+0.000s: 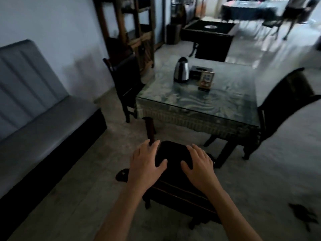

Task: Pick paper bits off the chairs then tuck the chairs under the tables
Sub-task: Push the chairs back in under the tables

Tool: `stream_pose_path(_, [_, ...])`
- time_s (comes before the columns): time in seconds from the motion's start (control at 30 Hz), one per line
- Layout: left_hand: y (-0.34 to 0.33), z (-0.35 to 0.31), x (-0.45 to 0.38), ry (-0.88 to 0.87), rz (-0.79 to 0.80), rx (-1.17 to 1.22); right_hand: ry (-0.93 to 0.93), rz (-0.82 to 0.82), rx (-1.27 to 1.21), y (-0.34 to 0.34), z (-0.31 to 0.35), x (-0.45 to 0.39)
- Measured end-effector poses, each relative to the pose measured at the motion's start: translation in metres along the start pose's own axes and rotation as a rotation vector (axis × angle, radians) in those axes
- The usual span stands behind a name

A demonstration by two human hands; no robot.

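Note:
A dark wooden chair (175,192) stands right in front of me, its back towards me, short of the near edge of the glass-topped table (196,103). My left hand (147,164) and my right hand (199,164) both rest on the top of the chair's padded back, fingers spread and fairly straight, thumbs pointing inwards. I see no paper bits on this chair; my hands and its back hide the seat.
Two more dark chairs, one on the left (125,79) and one on the right (284,101), flank the table. On it stand a kettle (181,70), a tissue box (199,69) and a framed card (206,80). A grey bench (38,108) lines the left wall. Dark scraps (302,211) lie on the floor.

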State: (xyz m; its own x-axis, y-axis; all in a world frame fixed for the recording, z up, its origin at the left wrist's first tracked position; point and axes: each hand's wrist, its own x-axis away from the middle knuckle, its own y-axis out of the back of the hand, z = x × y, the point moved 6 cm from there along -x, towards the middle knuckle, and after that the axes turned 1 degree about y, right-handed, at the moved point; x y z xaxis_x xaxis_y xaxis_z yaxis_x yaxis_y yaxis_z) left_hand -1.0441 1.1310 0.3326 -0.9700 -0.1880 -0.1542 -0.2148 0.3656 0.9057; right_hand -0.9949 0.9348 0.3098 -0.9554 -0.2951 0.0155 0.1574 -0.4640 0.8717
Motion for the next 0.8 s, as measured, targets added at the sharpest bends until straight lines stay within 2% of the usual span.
stream_pose_path(0.3, [-0.036,-0.038,-0.042,-0.235,0.102,-0.027,-0.215,-0.103,-0.007,0.017,-0.045,0.006])
stream_pose_path(0.4, [-0.040,-0.035,-0.049,-0.262,0.132,-0.038,-0.251,-0.124,-0.003,0.016,-0.044,0.007])
stream_pose_path(0.47, [-0.042,-0.031,-0.052,-0.265,0.176,0.041,-0.270,-0.142,-0.025,0.014,-0.040,0.008])
stream_pose_path(0.53, [-0.045,-0.022,-0.051,-0.201,0.264,0.321,-0.288,-0.175,-0.141,0.011,-0.035,0.013])
stream_pose_path(0.6, [-0.049,-0.009,-0.041,-0.079,0.362,0.606,-0.353,-0.216,-0.422,0.006,-0.031,0.024])
stream_pose_path(0.67, [-0.054,0.005,-0.025,0.058,0.429,0.791,-0.430,-0.248,-0.728,-0.006,-0.024,0.043])
stream_pose_path(0.8, [-0.069,0.037,0.016,0.459,0.407,1.175,-0.667,-0.256,-1.271,-0.045,-0.016,0.086])
